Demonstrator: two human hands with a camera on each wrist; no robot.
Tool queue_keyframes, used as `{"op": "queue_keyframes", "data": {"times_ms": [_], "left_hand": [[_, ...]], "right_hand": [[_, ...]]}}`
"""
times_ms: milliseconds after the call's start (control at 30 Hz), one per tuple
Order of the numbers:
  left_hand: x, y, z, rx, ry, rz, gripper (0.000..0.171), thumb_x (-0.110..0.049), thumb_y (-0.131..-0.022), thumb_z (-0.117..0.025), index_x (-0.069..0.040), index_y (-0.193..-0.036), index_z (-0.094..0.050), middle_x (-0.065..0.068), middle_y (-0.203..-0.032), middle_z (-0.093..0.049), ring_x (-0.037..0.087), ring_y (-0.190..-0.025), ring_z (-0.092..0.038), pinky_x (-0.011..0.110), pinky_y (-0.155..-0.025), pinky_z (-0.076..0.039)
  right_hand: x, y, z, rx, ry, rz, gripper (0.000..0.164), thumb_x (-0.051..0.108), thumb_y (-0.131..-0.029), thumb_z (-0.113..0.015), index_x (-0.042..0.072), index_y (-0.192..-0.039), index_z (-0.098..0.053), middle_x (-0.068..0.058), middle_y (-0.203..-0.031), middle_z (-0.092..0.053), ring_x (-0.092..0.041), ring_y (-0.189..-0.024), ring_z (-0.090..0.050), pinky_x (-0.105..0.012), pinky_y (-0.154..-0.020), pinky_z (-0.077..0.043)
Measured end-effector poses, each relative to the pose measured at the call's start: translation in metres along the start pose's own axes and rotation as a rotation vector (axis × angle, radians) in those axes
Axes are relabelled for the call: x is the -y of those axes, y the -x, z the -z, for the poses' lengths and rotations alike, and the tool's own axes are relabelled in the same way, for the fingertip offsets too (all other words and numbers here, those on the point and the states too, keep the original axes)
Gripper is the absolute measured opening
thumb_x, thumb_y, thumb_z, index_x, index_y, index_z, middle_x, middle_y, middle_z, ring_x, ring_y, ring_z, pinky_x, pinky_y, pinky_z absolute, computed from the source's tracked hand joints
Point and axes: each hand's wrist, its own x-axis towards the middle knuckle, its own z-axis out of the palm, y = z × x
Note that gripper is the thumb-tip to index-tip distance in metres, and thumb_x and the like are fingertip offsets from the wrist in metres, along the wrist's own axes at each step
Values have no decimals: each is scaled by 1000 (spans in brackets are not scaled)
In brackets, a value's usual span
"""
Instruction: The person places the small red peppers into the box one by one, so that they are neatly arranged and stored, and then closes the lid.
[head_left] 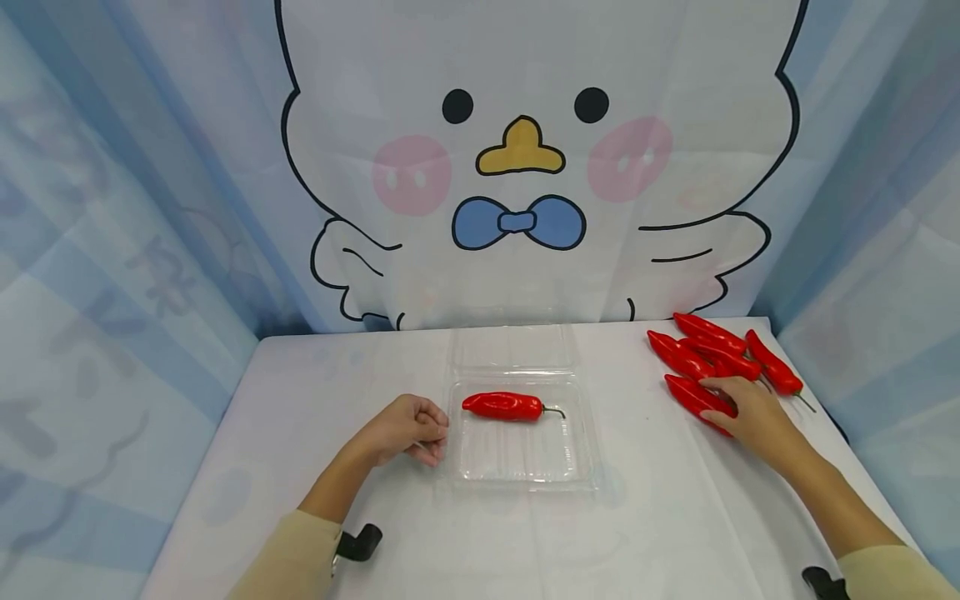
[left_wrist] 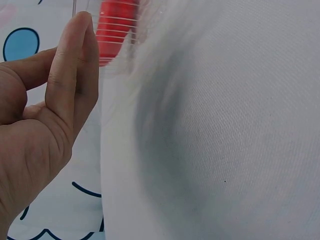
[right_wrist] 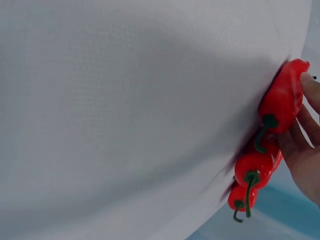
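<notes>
My left hand (head_left: 408,429) is at the left side of a clear plastic clamshell box (head_left: 517,483), its bent fingers pinching the rim. The fingertips partly cover that edge in the left wrist view. Inside the box lies one glossy red chili pepper (head_left: 502,406), its stem pointing right. Over on the right, my right hand (head_left: 757,417) grips the nearest red chili pepper (head_left: 682,392) of a group, thumb and fingers around its sides. That held pepper (right_wrist: 282,95) shows its green stem in the right wrist view and is against or close to the table.
Several more red chili peppers (head_left: 678,354) lie beyond the right hand, by the table's back right corner. The box's clear lid (head_left: 513,348) is folded back toward the rear edge. A white cloth covers the table (head_left: 330,367); printed curtains (head_left: 517,283) hang behind and at both sides.
</notes>
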Motion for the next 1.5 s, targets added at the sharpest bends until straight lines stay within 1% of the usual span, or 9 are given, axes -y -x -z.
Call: {"op": "queue_keyframes", "data": {"times_ms": [200, 333, 633, 833, 933, 1167, 1300, 1500], "left_hand": [[1, -1, -1, -2, 6, 9, 20, 0, -99, -65, 12, -113, -59, 19, -86, -72, 18, -65, -71, 35, -66, -66], [1, 1, -1, -9, -3, 6, 19, 0, -99, -65, 12, -113, -60, 17, -85, -72, 18, -65, -72, 35, -66, -66], [2, 2, 1, -24, -6, 9, 17, 0, -99, -65, 10, -112, -60, 20, -88, -72, 19, -67, -73, 36, -65, -66], [2, 0, 1, -17, -6, 5, 19, 0, -99, -64, 12, -113, -60, 20, -90, -72, 18, -67, -72, 36, -66, -66], [1, 0, 1, -19, -9, 3, 18, 1, -99, -64, 12, -113, -60, 20, -90, -72, 18, -67, -72, 36, -66, -66], [1, 0, 1, -28, -15, 14, 18, 1, -99, -65, 11, -113, -61, 19, -89, -72, 18, -66, -72, 35, -66, -66], [0, 0, 0, -24, -19, 15, 19, 0, -99, -65, 11, -113, -60, 20, -90, -72, 18, -66, -72, 35, -66, -66], [0, 0, -1, -18, -18, 1, 20, -1, -99, -65, 12, -114, -60, 16, -88, -71, 17, -67, -71, 36, -66, -66]], "right_hand": [[1, 1, -1, 10, -6, -14, 63, 11, -82, -86, -7, -135, -57, -37, -131, -56, -56, -119, -51, -71, -93, -51], [3, 1, -2, 5, -16, -22, 64, 12, -82, -86, -8, -135, -56, -37, -131, -57, -56, -119, -52, -70, -93, -53], [4, -5, -6, 47, 0, -54, 71, 18, -81, -88, -7, -139, -55, -38, -132, -57, -58, -121, -52, -69, -93, -52], [4, -3, -6, 76, -6, -92, 77, 21, -81, -88, -4, -144, -51, -39, -138, -52, -60, -125, -48, -72, -91, -51], [5, -3, -7, 64, -2, -88, 78, 21, -82, -88, -4, -145, -50, -39, -138, -52, -60, -125, -48, -73, -92, -51], [8, 0, -9, 22, 46, -68, 77, 20, -79, -89, -4, -142, -51, -37, -136, -54, -58, -123, -51, -73, -93, -49], [10, 1, -10, 27, 45, -75, 78, 21, -80, -89, -4, -143, -51, -36, -138, -54, -57, -125, -51, -73, -93, -50], [10, 5, -12, 59, 5, -126, 82, 20, -80, -88, -6, -145, -46, -37, -139, -50, -59, -125, -48, -71, -89, -53]]}}
